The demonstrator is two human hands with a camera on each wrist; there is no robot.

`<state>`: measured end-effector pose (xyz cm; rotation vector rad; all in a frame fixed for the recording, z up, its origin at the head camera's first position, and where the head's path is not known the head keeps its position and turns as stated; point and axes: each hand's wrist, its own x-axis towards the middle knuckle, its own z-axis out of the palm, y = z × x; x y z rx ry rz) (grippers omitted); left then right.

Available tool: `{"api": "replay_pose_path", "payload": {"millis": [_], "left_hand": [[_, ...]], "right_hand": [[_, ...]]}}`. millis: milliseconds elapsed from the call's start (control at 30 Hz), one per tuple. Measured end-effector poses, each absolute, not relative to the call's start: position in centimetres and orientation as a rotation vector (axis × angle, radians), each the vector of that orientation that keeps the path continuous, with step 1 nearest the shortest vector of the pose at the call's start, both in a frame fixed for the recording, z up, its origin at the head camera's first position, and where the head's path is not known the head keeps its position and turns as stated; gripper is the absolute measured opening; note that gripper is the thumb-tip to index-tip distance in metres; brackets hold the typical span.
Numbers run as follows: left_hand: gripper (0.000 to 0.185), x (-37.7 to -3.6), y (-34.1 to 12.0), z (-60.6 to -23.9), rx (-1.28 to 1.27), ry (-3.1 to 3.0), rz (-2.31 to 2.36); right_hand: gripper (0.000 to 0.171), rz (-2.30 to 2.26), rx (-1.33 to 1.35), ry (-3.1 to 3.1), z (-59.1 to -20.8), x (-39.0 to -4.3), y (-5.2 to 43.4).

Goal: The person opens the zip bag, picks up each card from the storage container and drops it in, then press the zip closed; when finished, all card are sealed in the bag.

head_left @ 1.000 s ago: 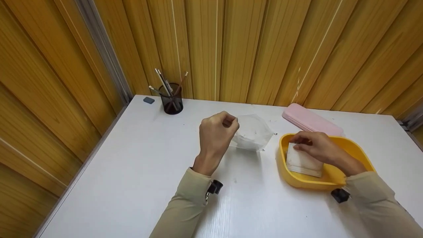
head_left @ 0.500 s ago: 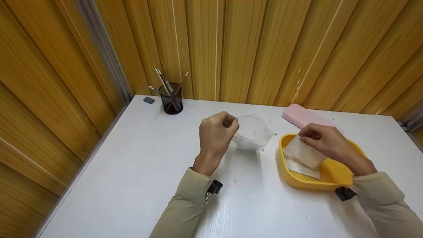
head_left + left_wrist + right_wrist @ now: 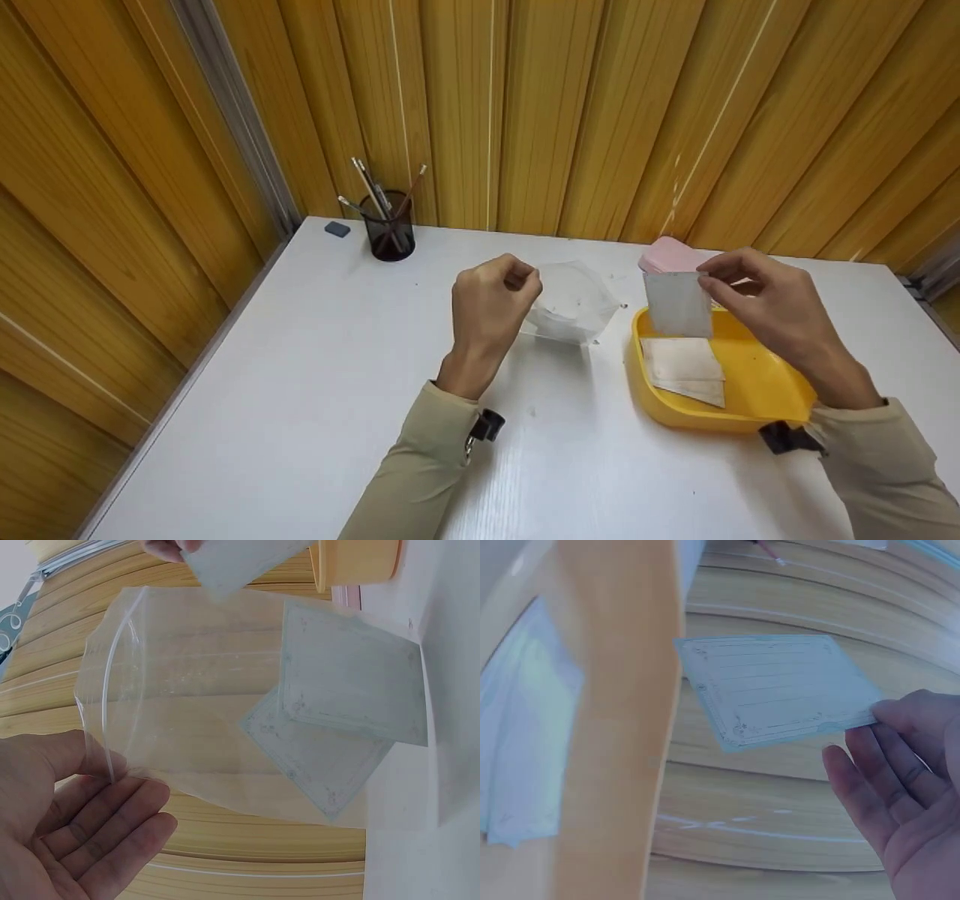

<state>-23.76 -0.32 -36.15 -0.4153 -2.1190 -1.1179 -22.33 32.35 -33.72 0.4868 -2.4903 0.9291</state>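
My left hand (image 3: 491,315) pinches the edge of a clear zip-lock bag (image 3: 574,300) near its seal, holding it up over the table. Inside the bag, in the left wrist view, lie two overlapping square cards (image 3: 352,675). My right hand (image 3: 780,315) pinches one lined, bordered paper card (image 3: 776,686) by a corner, between thumb and forefinger. That card hangs above the far left part of a yellow bin (image 3: 765,382). Further pale cards (image 3: 682,360) lie overlapping in the bin's left side.
A pink case (image 3: 667,255) lies behind the bin, partly covered by the right hand and card. At the back left stand a dark mesh pen cup (image 3: 391,232) with several pencils and a small blue eraser (image 3: 337,229). Wood-patterned panels wall the white table (image 3: 337,360).
My right hand has lifted the card out of the yellow bin, moving up and to the right, and the cards beneath have come into view. My left hand and the bag have stayed put.
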Motion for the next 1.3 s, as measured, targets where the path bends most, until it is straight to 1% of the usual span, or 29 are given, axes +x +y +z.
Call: {"api": "replay_pose_path", "payload": {"millis": [667,867,1167,1300], "left_hand": [[0.009,-23.6,-0.3,-36.0,-0.402,-2.131,-1.125],[0.009,-23.7,-0.3,-36.0,-0.4,-2.133,-1.123],[0.009,-23.7,-0.3,-36.1,-0.397,-2.142,-1.121],[0.008,-23.7,-0.3,-36.1,-0.407,-2.136,-1.125]], "right_hand": [[0.024,1.171,0.463,-1.977,-30.2,-18.9,27.2],[0.024,1.275,0.455,-1.865,-30.5,-18.4,25.4],[0.021,1.509,0.541,-1.696,-31.7,-19.0,23.3],[0.021,1.507,0.573,-1.7,-32.2,-19.3,22.2]]}}
